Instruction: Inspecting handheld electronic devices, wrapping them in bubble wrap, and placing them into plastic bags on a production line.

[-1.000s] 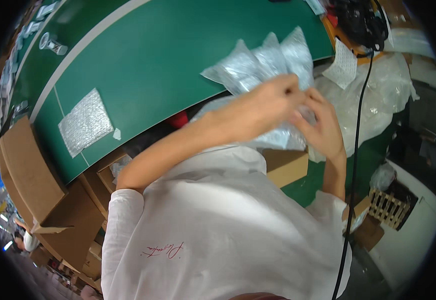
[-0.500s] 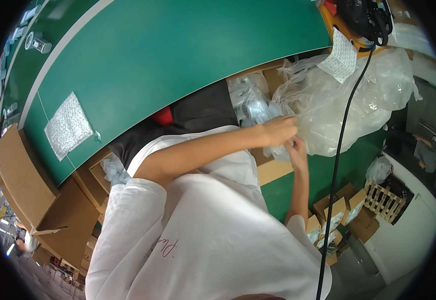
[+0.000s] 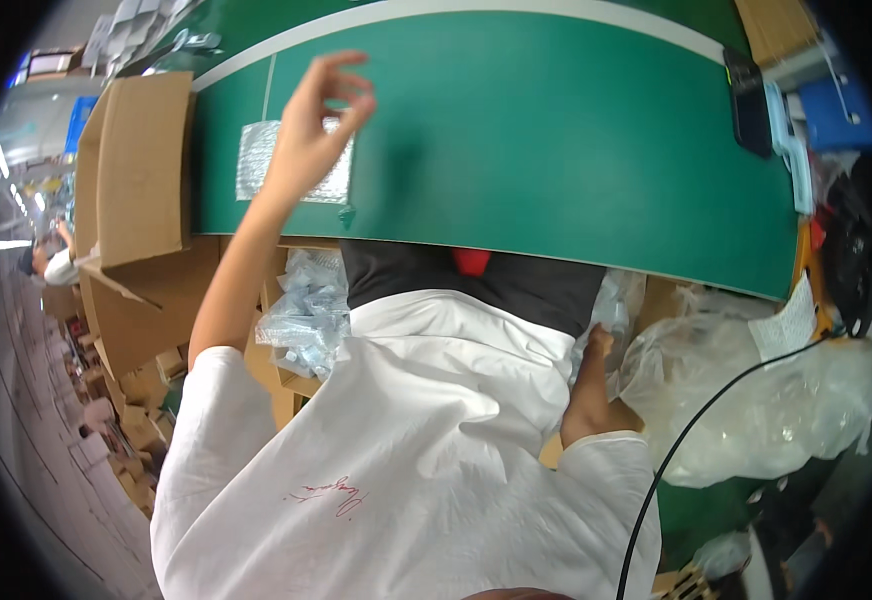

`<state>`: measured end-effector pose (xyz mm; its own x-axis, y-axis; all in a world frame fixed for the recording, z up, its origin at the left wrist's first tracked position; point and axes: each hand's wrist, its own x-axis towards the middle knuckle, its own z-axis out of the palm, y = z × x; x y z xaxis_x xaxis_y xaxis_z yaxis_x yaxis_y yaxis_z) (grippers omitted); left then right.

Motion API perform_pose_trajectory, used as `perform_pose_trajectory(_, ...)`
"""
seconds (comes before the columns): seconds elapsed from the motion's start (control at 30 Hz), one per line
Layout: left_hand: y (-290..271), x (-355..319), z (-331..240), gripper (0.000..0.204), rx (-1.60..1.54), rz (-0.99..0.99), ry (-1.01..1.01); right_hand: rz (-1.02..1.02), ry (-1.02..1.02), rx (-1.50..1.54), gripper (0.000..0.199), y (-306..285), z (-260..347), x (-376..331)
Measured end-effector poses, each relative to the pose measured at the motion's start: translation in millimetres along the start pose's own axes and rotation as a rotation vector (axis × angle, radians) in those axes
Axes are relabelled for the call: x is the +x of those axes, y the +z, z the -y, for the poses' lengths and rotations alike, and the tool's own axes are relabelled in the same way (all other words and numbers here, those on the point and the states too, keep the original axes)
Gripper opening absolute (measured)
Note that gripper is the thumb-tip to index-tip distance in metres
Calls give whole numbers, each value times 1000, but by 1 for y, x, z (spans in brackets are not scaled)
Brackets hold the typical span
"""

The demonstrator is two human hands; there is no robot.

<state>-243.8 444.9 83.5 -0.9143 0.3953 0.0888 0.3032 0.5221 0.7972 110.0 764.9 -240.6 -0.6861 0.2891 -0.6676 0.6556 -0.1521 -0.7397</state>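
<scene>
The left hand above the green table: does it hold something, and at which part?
Nothing is held. The left hand hovers with open fingers over the bubble-wrap pouch on the table.

A crinkly silver bubble-wrap pouch (image 3: pixel 294 162) lies on the smooth matt green tabletop (image 3: pixel 556 140), beside a brown corrugated cardboard box (image 3: pixel 141 165).

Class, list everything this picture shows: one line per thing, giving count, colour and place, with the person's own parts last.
Table: one, green with a white stripe, across the top.
Bubble-wrap pouch: one, silvery, on the table under the left hand.
Cardboard box: one, brown, open, at the table's left end.
Small clear bags: a pile, below the table edge, left.
Large plastic bag: one, clear, right.
Cable: one, black, lower right.
Dark device: one, table's right end.
Shirt: one, white, centre.
Left hand: raised over the pouch, fingers curled, holding nothing.
Right hand: lowered beside the large bag, mostly hidden.
</scene>
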Motion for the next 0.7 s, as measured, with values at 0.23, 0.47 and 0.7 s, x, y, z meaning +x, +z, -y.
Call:
perform_pose_trajectory(0.23, -7, 135, 89, 63, 354, -254, 51, -27, -10, -68, 19, 26, -1, -19)
perform_pose_trajectory(0.47, -1, 216, 123, 84, 614, -320, -246, -150, -59, -106, 19, 10, 36, 20)
perform_pose_trajectory(0.7, -12, 137, 65, 71, -751, -230, -353, -150, -299, -218, 20, -7, 110, -41)
